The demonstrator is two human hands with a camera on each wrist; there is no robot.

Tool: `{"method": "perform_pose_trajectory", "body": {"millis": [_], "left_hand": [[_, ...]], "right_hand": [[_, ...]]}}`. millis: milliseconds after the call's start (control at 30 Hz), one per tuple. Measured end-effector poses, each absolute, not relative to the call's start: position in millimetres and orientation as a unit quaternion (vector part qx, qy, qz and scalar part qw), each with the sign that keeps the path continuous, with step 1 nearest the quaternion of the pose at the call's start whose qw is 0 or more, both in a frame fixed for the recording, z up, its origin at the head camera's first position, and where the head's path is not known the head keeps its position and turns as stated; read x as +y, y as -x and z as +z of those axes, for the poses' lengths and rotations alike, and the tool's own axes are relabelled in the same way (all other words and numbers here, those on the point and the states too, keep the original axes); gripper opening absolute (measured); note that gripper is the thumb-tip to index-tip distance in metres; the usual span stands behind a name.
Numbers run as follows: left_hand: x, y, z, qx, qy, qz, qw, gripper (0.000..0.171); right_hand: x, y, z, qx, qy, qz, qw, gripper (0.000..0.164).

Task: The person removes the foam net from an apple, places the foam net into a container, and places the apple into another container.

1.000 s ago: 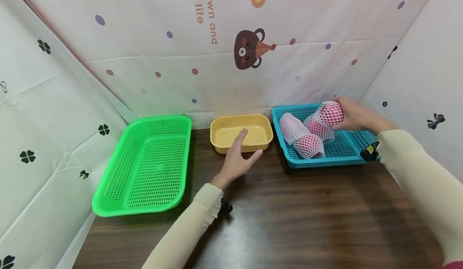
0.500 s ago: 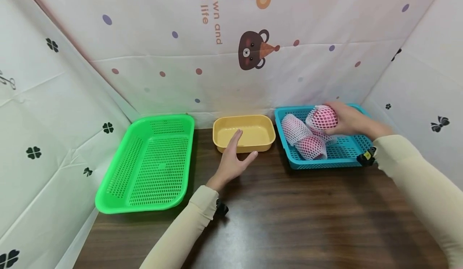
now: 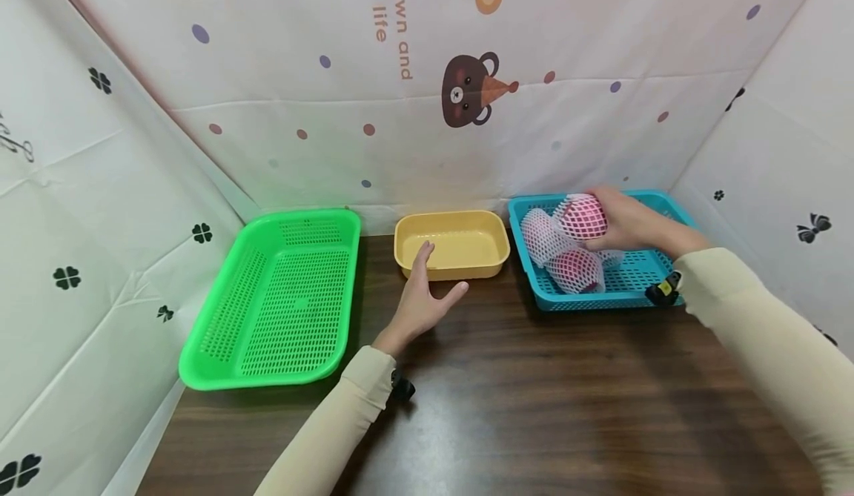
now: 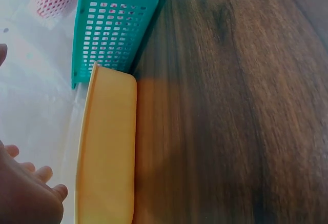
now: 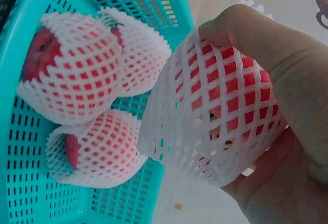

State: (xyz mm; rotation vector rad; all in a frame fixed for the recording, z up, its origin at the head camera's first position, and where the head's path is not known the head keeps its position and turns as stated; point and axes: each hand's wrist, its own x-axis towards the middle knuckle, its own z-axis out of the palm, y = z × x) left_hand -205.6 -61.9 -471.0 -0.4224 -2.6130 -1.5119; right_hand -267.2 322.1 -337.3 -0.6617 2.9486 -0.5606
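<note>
My right hand (image 3: 626,222) grips a red round fruit in a white foam net (image 3: 582,216), held over the blue basket (image 3: 600,302). In the right wrist view, the thumb presses on the net's side, and the net's loose end sticks out past the fruit (image 5: 230,96). Several more netted red fruits (image 5: 77,67) lie in the basket below it. My left hand (image 3: 419,305) hovers with fingers extended and thumb spread, overlapping the front of a yellow plastic box (image 3: 470,245) in the head view. Nothing is in the left hand.
A large green mesh basket (image 3: 293,303) stands on the left of the dark wooden table (image 3: 520,407). The yellow box sits between it and the blue basket. Patterned white cloth (image 3: 300,58) hangs behind and along both sides.
My right hand has carried the netted fruit left and slightly down over the blue basket. The left hand has drifted a little to the left, still spread.
</note>
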Motion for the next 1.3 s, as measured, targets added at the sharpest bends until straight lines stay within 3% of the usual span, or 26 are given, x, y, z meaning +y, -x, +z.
{"method": "perform_pose_trajectory", "body": {"millis": [1300], "left_hand": [[-90,193,-486,-0.845,0.114,-0.517,0.075,0.092]], "right_hand": [[236,259,-349,0.926,0.300,-0.224,0.041,0.095]]}}
